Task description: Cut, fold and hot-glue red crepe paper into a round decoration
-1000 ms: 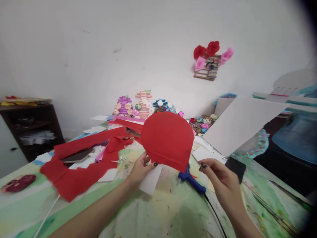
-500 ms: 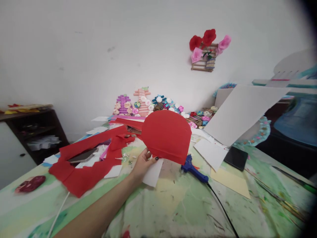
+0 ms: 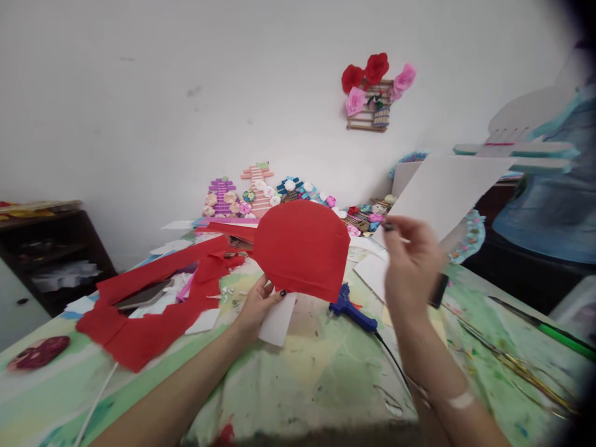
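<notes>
A red rounded panel (image 3: 302,248) with a straight lower edge stands tilted up in front of me, gripped at its lower left by my left hand (image 3: 261,304). The thumb with its dark nail lies on the near side. A white strip (image 3: 278,320) hangs below the panel beside that hand. My right hand (image 3: 412,267) is raised to the right of the panel, apart from it. Its fingers are bent and blurred, and I cannot make out anything in them. Beneath the panel's right corner a blue glue gun (image 3: 354,310) lies on the table.
Red offcuts (image 3: 139,335) surround a phone (image 3: 144,295) at left, near a dark red object (image 3: 40,352). Scissors (image 3: 516,366) and a green-handled knife (image 3: 559,335) lie at right. A white sheet (image 3: 437,192) leans behind my right hand. Craft pieces (image 3: 258,186) line the wall.
My right hand has come into view from the lower right and risen beside the panel. My left hand keeps its grip on the panel. The whole view has shifted slightly.
</notes>
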A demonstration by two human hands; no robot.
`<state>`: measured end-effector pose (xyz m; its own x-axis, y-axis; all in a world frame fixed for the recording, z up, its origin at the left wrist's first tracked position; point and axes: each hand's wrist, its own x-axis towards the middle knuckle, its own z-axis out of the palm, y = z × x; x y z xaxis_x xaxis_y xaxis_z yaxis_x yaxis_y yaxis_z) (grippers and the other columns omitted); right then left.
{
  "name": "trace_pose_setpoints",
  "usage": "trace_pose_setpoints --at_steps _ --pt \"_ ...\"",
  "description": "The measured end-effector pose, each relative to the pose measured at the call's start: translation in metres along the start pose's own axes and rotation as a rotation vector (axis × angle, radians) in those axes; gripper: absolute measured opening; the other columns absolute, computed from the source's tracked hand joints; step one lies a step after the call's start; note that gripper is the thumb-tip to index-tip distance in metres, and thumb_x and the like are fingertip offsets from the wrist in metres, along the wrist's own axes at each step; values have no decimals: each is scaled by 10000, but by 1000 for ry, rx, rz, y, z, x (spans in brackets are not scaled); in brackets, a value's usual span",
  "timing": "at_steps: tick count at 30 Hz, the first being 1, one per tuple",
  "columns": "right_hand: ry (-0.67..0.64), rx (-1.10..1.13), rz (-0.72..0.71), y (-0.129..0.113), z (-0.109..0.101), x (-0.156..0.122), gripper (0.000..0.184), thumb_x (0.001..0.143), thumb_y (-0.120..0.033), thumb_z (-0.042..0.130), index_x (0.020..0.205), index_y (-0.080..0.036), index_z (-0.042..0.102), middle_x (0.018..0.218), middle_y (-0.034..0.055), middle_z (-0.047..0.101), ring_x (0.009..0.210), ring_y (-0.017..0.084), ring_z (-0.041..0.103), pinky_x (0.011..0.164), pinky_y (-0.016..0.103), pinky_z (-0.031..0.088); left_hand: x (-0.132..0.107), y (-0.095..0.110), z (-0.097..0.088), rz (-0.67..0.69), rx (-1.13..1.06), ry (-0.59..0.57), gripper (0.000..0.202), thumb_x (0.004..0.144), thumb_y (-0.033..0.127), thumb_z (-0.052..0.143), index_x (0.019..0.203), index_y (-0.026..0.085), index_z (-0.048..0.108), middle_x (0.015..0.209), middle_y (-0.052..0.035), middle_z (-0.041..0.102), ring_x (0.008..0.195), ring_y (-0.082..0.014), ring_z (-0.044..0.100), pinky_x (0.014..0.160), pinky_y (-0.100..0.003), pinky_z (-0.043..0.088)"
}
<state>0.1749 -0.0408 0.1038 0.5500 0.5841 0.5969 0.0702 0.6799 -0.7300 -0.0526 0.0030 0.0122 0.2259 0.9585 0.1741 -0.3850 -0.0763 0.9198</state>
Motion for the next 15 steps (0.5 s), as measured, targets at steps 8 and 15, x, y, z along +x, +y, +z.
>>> trace_pose_setpoints --at_steps 8,15 --pt "91 232 371 74 34 21 199 640 -331 711 712 -184 599 676 -26 648 670 145 580 660 273 463 -7 0 3 20 -41 -72 731 669 202 788 1311 261 445 1232 -101 621 896 -225 690 709 -278 576" --pt "-54 488 628 80 29 9 234 693 -421 658 765 -204 608 730 16 712 726 204 671 657 342 544 -9 -1 -5 18 -40 -80 717 666 179 784 1302 267 465 1246 -98 615 903 -229 689 699 -272 578"
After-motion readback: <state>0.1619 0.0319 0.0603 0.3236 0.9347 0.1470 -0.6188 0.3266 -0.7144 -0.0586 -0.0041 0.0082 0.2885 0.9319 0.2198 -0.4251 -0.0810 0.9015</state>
